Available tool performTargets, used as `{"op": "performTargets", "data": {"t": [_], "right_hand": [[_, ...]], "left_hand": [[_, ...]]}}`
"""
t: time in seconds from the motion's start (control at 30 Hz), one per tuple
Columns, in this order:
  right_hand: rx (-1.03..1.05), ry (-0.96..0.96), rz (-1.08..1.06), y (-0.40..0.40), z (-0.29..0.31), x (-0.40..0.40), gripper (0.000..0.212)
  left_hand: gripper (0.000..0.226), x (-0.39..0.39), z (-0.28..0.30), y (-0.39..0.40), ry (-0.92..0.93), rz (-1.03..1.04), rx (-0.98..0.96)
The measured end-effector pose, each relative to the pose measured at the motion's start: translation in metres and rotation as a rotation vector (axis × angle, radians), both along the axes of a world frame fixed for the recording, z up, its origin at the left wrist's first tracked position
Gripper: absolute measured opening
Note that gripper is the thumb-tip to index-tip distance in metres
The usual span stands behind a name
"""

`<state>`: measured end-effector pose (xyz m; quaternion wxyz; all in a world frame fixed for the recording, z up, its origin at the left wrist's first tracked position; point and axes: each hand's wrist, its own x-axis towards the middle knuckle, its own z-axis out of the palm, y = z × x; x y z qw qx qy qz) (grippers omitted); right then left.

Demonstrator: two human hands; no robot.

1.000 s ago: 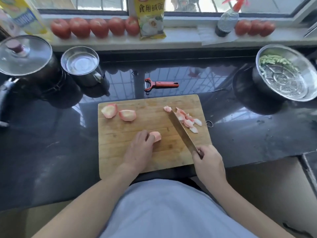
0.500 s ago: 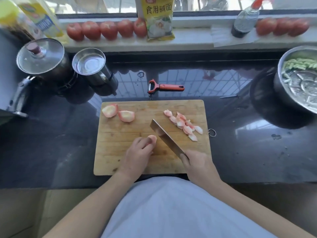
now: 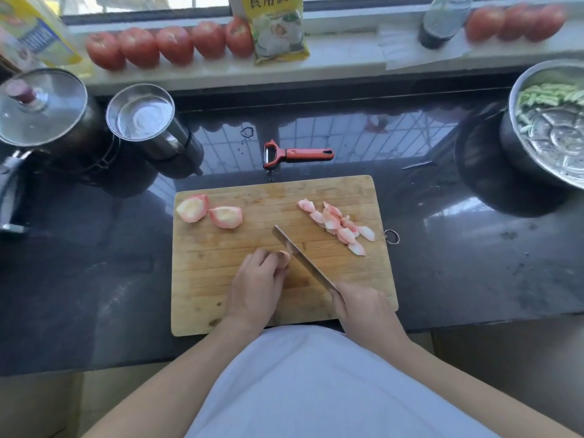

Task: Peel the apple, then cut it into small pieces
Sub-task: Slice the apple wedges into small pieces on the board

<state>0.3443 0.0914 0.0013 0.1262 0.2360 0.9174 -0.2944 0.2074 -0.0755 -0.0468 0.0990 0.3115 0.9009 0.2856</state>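
At the rectangular wooden cutting board's point(image 3: 221, 279) centre, the left hand point(image 3: 257, 284) pins a peeled pinkish apple wedge point(image 3: 282, 257) under curled fingers, steadying it; the right hand point(image 3: 363, 308) grips the steel knife point(image 3: 300, 259) just at its three o'clock, ready to slice.

A dark, glossy countertop point(image 3: 94, 279) carried a lidded pot point(image 3: 44, 112) at the far left with an open steel cup point(image 3: 142, 118) just beside it, and at the far right a steel bowl point(image 3: 543, 147) held green vegetable pieces point(image 3: 550, 94) along its far side. On the pale windowsill point(image 3: 347, 58) behind, five tomatoes point(image 3: 172, 44) stood in a row left of an upright yellow packet point(image 3: 276, 26), with a dark-bottomed spray bottle point(image 3: 442, 20) and three more tomatoes point(image 3: 515, 22) to the right. Another yellow package point(image 3: 34, 33) leaned at the top left corner.
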Motion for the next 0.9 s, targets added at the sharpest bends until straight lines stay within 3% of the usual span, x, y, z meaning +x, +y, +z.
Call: {"op": "performTargets", "data": {"t": [0.17, 0.4, 0.9], "right_hand": [[0.043, 0.05, 0.022, -0.002, 0.0, 0.008, 0.034], [0.181, 0.12, 0.139, 0.002, -0.01, 0.014, 0.013], [0.241, 0.088, 0.214, -0.004, -0.018, 0.002, 0.021]], "left_hand": [[0.017, 0.006, -0.002, 0.005, 0.001, 0.077, -0.015], [0.016, 0.005, -0.007, 0.003, 0.026, 0.048, 0.014], [0.015, -0.001, -0.018, -0.002, 0.102, -0.048, 0.006]]}}
